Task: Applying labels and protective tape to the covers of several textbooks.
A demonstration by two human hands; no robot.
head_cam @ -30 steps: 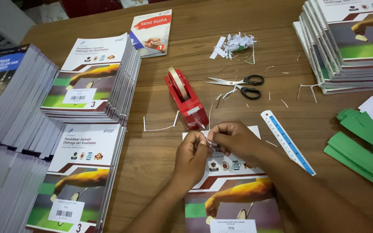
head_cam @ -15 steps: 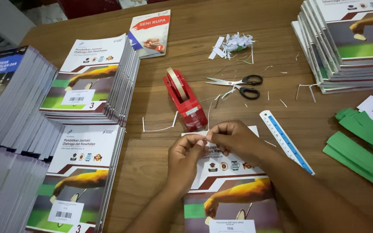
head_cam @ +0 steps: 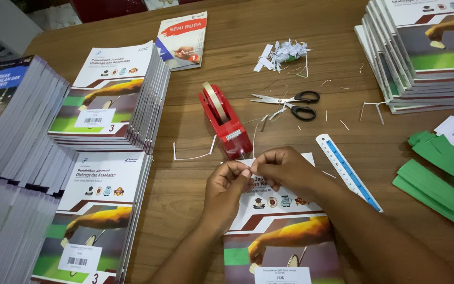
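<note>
A schoolbook [head_cam: 282,231] with a white, green and maroon cover lies flat on the wooden table in front of me. My left hand [head_cam: 228,188] and my right hand [head_cam: 285,169] meet over its top edge. Together their fingertips pinch a small white paper strip [head_cam: 250,164] just above the cover. A red tape dispenser [head_cam: 225,121] stands right behind my hands, close to the fingertips.
Black-handled scissors [head_cam: 290,103] and a heap of paper scraps [head_cam: 285,52] lie beyond the dispenser. A blue ruler [head_cam: 348,171] lies right of the book. Green paper strips [head_cam: 437,179] sit far right. Stacks of books stand at left [head_cam: 106,100] and top right [head_cam: 426,52].
Both hands have shifted slightly toward me and down onto the book's top edge, keeping the small strip pinched between them. Nothing else on the table has moved.
</note>
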